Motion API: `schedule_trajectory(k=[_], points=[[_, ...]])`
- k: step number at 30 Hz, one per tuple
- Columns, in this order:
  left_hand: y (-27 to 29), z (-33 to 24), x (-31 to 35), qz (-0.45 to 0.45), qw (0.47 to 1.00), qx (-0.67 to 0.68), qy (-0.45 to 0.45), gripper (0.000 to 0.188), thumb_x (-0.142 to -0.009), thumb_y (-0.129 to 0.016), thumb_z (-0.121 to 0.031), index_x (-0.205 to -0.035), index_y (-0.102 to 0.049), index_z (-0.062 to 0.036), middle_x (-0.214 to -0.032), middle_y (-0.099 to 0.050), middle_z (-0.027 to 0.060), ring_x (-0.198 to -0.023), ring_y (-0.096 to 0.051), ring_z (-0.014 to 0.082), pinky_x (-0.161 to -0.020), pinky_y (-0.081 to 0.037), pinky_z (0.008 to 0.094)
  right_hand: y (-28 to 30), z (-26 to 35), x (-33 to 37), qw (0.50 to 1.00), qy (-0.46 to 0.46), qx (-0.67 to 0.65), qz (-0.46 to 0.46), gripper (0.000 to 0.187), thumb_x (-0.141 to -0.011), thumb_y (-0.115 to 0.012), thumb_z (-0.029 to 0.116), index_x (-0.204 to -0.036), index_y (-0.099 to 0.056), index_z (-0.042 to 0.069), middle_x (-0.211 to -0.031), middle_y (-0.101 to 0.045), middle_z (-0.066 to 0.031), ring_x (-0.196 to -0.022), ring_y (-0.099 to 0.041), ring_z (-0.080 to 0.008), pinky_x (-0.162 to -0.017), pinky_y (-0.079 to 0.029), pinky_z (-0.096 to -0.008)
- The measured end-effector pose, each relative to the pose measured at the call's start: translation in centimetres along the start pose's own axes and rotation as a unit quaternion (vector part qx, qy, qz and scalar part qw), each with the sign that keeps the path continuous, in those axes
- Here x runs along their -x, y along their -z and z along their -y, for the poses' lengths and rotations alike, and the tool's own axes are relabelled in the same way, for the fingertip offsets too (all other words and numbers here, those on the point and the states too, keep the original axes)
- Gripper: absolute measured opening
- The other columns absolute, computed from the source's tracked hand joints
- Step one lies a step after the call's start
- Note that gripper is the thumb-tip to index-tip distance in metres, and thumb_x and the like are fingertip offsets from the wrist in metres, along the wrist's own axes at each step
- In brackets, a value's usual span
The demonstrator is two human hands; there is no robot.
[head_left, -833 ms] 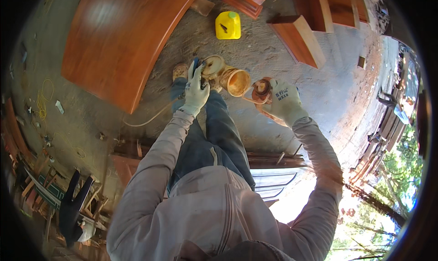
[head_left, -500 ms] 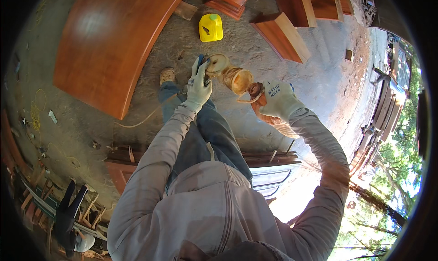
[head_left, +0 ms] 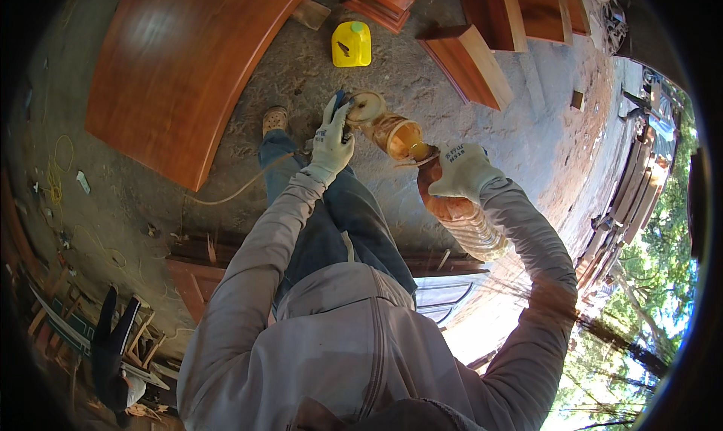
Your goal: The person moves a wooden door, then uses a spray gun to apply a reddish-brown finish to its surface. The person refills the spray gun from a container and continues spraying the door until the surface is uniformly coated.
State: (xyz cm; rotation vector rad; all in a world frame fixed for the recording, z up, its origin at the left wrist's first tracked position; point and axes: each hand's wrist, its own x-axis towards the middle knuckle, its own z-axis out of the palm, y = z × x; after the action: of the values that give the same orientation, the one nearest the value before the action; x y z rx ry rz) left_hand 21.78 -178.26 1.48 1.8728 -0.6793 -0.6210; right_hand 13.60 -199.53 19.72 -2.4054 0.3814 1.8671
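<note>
My left hand (head_left: 331, 141), in a white work glove, is closed round what looks like a spray gun, mostly hidden by the fingers. Its stained cup (head_left: 386, 132) lies tilted with the mouth toward the right, and a round lid (head_left: 367, 107) is swung open beside it. A thin hose (head_left: 245, 193) runs from the gun toward the lower left. My gloved right hand (head_left: 462, 173) grips a large ribbed plastic bottle (head_left: 473, 227) stained reddish brown. The bottle's neck is at the cup's mouth, where amber liquid shows.
A large varnished wooden panel (head_left: 181, 77) lies at the left. Beyond my hands stands a yellow jug (head_left: 352, 45). Several wooden pieces, including a box-like one (head_left: 471, 65), are at the far right. A wooden panel (head_left: 197, 284) lies near my legs. Another person (head_left: 113, 356) is at lower left.
The bottle has tipped further, its base swinging down and right, and its neck has come up to the cup. Amber liquid now shows there. My left hand has barely moved.
</note>
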Motion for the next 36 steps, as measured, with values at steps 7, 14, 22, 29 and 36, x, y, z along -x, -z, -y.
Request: schedule_trajectory(k=[7, 14, 22, 29, 36], points=[[-0.2, 0.5, -0.8, -0.008, 1.0, 0.007, -0.002, 0.057, -0.08, -0.06, 0.003, -0.135, -0.044, -0.0014, -0.147, -0.032, 0.0216, -0.134, -0.04, 0.0376, -0.108, -0.04, 0.0405, 0.6, -0.5, -0.3, 1.0, 0.001, 0.006, -0.009, 0.065, -0.067, -0.064, 0.052, -0.108, -0.061, 0.002, -0.095, -0.069, -0.019, -0.089, -0.068, -0.0342, -0.077, -0.052, -0.0399], [-0.6, 0.9, -1.6, -0.003, 0.999, 0.031, 0.018, 0.057, -0.079, -0.061, 0.003, -0.134, -0.046, -0.0031, -0.148, -0.033, 0.0193, -0.134, -0.039, 0.036, -0.109, -0.038, 0.0393, -0.4, -1.3, -0.3, 0.994, 0.027, -0.007, -0.103, 0.064, -0.07, -0.064, 0.051, -0.109, -0.059, 0.001, -0.092, -0.068, -0.0169, -0.086, -0.068, -0.0324, -0.077, -0.052, -0.0388], [-1.6, 1.9, -2.9, 0.031, 0.998, 0.028, 0.051, 0.062, -0.079, -0.061, 0.003, -0.137, -0.044, -0.0093, -0.151, -0.03, 0.0132, -0.137, -0.036, 0.0341, -0.111, -0.036, 0.0392, -5.0, -2.8, -3.1, 0.951, 0.054, -0.1, -0.288, 0.066, -0.072, -0.067, 0.051, -0.115, -0.054, 0.004, -0.106, -0.062, -0.0146, -0.097, -0.063, -0.0318, -0.082, -0.051, -0.0404], [-2.3, 4.8, -4.3, 0.033, 0.998, 0.016, 0.059, 0.056, -0.081, -0.064, -0.001, -0.134, -0.047, -0.007, -0.148, -0.037, 0.0143, -0.135, -0.04, 0.0334, -0.109, -0.038, 0.0381, -12.2, -7.5, -12.7, 0.842, -0.071, -0.382, -0.374, 0.071, -0.067, -0.079, 0.049, -0.118, -0.053, 0.008, -0.11, -0.06, -0.0129, -0.102, -0.061, -0.0316, -0.088, -0.05, -0.0404], [-3.4, 10.2, -5.8, 0.072, 0.996, 0.022, 0.056, 0.057, -0.078, -0.06, 0.009, -0.132, -0.049, -0.0022, -0.145, -0.038, 0.0195, -0.136, -0.038, 0.0352, -0.11, -0.035, 0.0397, -16.5, -9.4, -34.2, 0.649, -0.18, -0.588, -0.447, 0.085, -0.062, -0.082, 0.048, -0.129, -0.047, 0.01, -0.125, -0.056, -0.0148, -0.118, -0.053, -0.0325, -0.099, -0.044, -0.042]])
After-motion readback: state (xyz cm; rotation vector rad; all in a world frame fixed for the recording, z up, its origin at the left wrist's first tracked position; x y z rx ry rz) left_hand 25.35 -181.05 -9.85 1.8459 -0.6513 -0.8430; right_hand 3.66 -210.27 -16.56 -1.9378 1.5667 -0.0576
